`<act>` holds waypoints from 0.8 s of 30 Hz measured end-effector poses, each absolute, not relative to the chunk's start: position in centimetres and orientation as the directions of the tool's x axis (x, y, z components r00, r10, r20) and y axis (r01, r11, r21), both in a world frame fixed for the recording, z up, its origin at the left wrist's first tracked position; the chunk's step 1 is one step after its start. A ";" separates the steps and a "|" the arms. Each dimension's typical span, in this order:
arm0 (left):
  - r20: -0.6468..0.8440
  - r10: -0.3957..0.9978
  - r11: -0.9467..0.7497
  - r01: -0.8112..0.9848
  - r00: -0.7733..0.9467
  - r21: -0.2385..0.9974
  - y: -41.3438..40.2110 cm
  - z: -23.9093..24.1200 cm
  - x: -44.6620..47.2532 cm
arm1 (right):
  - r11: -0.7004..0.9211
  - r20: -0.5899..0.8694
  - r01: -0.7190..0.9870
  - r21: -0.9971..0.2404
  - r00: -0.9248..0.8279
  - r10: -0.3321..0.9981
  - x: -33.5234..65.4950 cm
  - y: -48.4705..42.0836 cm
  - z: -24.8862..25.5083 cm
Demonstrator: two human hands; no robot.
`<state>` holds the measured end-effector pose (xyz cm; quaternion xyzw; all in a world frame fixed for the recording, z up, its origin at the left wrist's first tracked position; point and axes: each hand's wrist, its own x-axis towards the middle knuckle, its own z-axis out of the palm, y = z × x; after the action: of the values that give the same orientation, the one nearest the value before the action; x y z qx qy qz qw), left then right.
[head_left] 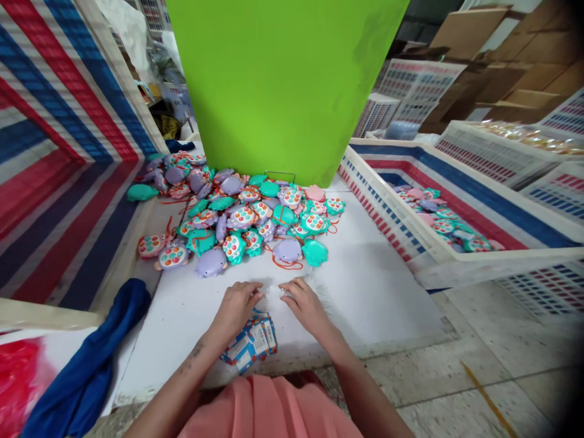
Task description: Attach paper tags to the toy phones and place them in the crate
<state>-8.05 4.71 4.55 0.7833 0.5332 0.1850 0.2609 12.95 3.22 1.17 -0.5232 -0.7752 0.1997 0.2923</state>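
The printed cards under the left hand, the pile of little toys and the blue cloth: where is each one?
printed cards (255, 344), head view, on the top card's white face.
pile of little toys (241, 219), head view, on a purple toy mid-pile.
blue cloth (98, 356), head view, on its middle fold.

1. The scene is bright, with even, diffuse light and saturated colour; the green panel (283, 85) is vivid.
2. Shadows are soft: a faint one lies on the white tabletop (374, 286) right of the toys (246, 222).
3. No hard glare shows; the tabletop is close to washed out.
4. The wide lens bends straight lines, and the crate (438, 255) edges curve near the borders.
5. The bottom right corner darkens.
6. The hands (274, 304) are slightly blurred, and the far background is soft.
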 end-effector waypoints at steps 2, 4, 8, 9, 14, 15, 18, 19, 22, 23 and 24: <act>-0.001 0.921 -0.310 0.733 0.390 0.605 4.7 4.8 -7.7 | 0.367 0.257 0.693 -0.620 -0.263 0.930 12.7 3.0 1.3; -0.010 0.914 -0.321 0.737 0.407 0.595 4.7 5.0 -7.5 | 0.368 0.271 0.692 -0.621 -0.251 0.929 12.5 2.9 1.3; -0.004 0.916 -0.321 0.740 0.400 0.591 4.6 5.2 -7.5 | 0.388 0.297 0.704 -0.595 -0.256 0.920 12.5 2.9 1.2; 0.011 0.921 -0.319 0.734 0.390 0.600 4.7 5.2 -7.7 | 0.385 0.298 0.714 -0.585 -0.252 0.921 12.7 3.0 1.0; 0.129 0.967 -0.249 0.721 0.218 0.646 5.4 5.6 -9.9 | 0.286 0.249 0.817 -0.500 -0.181 0.951 14.1 3.7 0.2; 0.146 0.969 -0.247 0.720 0.200 0.649 5.5 5.7 -10.3 | 0.269 0.253 0.841 -0.470 -0.164 0.953 14.4 3.7 0.3; 0.158 0.944 -0.321 0.695 0.290 0.643 5.4 6.5 -10.7 | 0.329 0.338 0.851 -0.410 -0.193 0.921 14.0 3.6 1.8; 0.153 0.927 -0.357 0.678 0.343 0.643 5.2 6.8 -10.5 | 0.380 0.367 0.830 -0.408 -0.232 0.901 13.6 3.5 2.5; 0.150 0.883 -0.427 0.628 0.445 0.650 4.6 7.6 -9.6 | 0.510 0.391 0.732 -0.452 -0.351 0.851 11.8 3.0 4.6; 0.153 0.879 -0.432 0.618 0.452 0.657 4.5 7.7 -9.4 | 0.525 0.387 0.703 -0.480 -0.367 0.846 11.2 2.9 5.1; 0.155 0.879 -0.430 0.608 0.451 0.667 4.4 7.8 -9.3 | 0.529 0.384 0.677 -0.512 -0.370 0.846 10.9 2.9 5.4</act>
<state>-9.28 4.38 7.84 0.8077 0.4603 0.2502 0.2704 10.86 2.87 5.37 -0.4664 -0.8166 0.1351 0.3120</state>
